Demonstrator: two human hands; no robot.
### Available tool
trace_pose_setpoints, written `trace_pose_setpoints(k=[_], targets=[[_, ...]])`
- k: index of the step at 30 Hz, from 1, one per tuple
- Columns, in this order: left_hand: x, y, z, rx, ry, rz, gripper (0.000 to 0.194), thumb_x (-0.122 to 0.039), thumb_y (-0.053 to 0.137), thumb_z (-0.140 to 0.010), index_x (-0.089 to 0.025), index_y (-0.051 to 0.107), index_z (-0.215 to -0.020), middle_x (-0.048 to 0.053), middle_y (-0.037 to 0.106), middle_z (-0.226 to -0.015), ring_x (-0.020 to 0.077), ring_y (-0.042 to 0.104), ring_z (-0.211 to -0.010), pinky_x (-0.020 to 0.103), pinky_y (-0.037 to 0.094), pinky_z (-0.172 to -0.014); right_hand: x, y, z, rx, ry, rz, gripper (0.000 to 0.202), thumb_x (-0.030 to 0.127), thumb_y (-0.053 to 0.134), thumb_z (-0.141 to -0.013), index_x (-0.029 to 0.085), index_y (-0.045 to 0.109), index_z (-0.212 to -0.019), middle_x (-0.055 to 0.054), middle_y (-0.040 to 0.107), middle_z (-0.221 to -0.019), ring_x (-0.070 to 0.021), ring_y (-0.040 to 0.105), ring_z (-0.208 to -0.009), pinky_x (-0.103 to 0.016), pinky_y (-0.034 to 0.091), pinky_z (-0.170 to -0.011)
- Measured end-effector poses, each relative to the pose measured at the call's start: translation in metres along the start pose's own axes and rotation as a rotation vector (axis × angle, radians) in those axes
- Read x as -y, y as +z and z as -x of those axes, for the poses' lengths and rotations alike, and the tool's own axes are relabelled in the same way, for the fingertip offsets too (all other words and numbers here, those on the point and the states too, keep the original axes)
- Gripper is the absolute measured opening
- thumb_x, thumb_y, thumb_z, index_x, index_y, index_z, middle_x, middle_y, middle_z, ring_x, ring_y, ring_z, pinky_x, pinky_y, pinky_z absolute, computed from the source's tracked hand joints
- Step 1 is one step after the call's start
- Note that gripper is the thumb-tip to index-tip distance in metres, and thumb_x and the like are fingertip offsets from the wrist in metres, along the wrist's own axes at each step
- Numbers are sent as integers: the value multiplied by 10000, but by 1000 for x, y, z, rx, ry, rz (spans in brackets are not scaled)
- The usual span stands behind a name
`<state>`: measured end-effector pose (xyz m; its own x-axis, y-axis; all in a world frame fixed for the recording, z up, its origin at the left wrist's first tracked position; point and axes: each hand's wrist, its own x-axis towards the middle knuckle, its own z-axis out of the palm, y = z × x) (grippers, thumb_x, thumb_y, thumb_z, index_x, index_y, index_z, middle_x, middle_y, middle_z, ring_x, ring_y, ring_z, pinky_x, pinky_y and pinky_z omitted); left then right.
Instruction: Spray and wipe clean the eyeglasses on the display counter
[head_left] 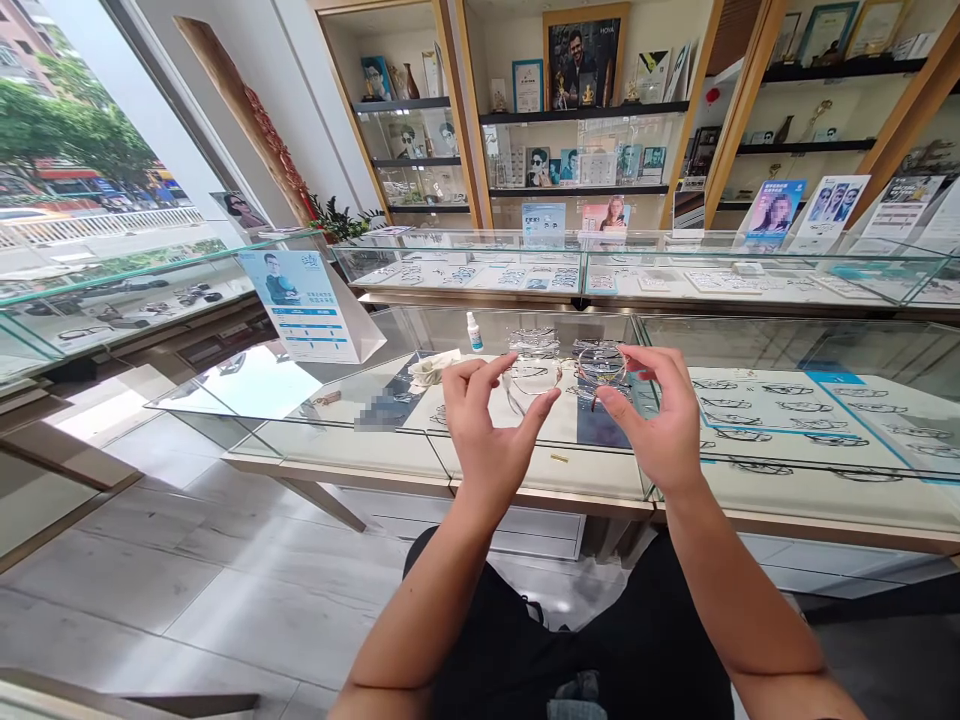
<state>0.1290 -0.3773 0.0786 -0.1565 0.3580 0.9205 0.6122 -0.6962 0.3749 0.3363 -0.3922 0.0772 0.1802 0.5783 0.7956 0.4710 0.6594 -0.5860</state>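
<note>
Between my two hands, above the glass counter, is a pair of eyeglasses [602, 367] with thin rims and clear round lenses. My left hand [491, 425] pinches its left side between thumb and fingers. On the opposite side, the thumb and fingers of my right hand [664, 415] are closed on the frame. The temples are partly hidden by the fingers and hard to trace. Behind the eyeglasses, more spectacle frames [532, 341] lie in rows on the counter. A white spray bottle [474, 332] stands beyond my left hand, near a crumpled pale cloth [435, 368].
The glass display counter [397, 440] spans the front, with rows of spectacles [802, 407] at right. A folded sign [304, 305] stands at its left end. Another glass showcase [465, 265] and wooden shelves [585, 115] lie behind. A window [90, 150] is at left.
</note>
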Motion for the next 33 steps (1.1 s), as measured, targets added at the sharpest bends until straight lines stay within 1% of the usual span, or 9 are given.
trace_pose_setpoints(k=[4, 10, 14, 20, 24, 27, 30, 33], targets=[[-1, -1, 0, 0, 9, 17, 465, -449, 903, -912, -268, 740, -1308, 70, 615, -1096, 220, 591, -960, 397, 583, -886, 1, 1, 2, -4, -8, 18, 401, 441, 807, -984, 303, 726, -1352, -99, 703, -1256, -294, 688, -1145, -521, 610, -1040], [6, 3, 0, 15, 18, 15, 500, -427, 889, -930, -281, 723, -1378, 78, 637, -1135, 221, 621, -981, 414, 605, -930, 3, 6, 6, -92, -117, 87, 412, 377, 806, -996, 323, 712, -1393, -111, 713, -1289, -325, 693, -1215, -570, 597, -1089], [9, 5, 1, 2, 21, 20, 517, -409, 896, -929, -280, 721, -1398, 85, 660, -1190, 223, 649, -1012, 413, 609, -938, 3, 11, 7, -128, -139, 111, 422, 379, 791, -1006, 328, 701, -1416, -128, 712, -1320, -348, 698, -1236, -607, 591, -1103], [7, 9, 3, -3, -18, 64, 493, -367, 870, -958, -280, 708, -1416, 106, 723, -1330, 256, 712, -1164, 413, 610, -964, 2, 17, 10, -167, -209, 119, 470, 318, 789, -1011, 350, 681, -1467, -132, 708, -1357, -358, 683, -1291, -611, 574, -1143], [8, 13, 6, 18, -86, 110, 500, -375, 849, -980, -278, 687, -1443, 115, 746, -1424, 250, 753, -1179, 381, 616, -919, 2, 22, 13, -209, -242, 163, 499, 311, 782, -1014, 365, 667, -1496, -130, 689, -1366, -359, 682, -1313, -608, 585, -1155], [11, 15, 9, 36, -121, 125, 508, -399, 833, -993, -273, 681, -1461, 118, 763, -1422, 248, 770, -1183, 374, 625, -925, 1, 24, 13, -255, -317, 196, 532, 273, 805, -999, 357, 663, -1504, -114, 688, -1350, -332, 703, -1289, -571, 619, -1125], [14, 16, 10, 8, -75, 140, 513, -373, 834, -993, -275, 680, -1472, 111, 771, -1411, 252, 763, -1234, 385, 634, -974, -2, 25, 13, -259, -332, 165, 559, 266, 823, -985, 344, 658, -1513, -111, 693, -1355, -322, 709, -1291, -559, 629, -1120], [17, 16, 10, -46, 29, 130, 528, -320, 840, -988, -279, 673, -1488, 108, 762, -1424, 263, 733, -1327, 426, 626, -1074, -7, 25, 15, -215, -249, 14, 542, 327, 790, -1003, 320, 652, -1527, -124, 695, -1376, -337, 695, -1326, -573, 634, -1109]])
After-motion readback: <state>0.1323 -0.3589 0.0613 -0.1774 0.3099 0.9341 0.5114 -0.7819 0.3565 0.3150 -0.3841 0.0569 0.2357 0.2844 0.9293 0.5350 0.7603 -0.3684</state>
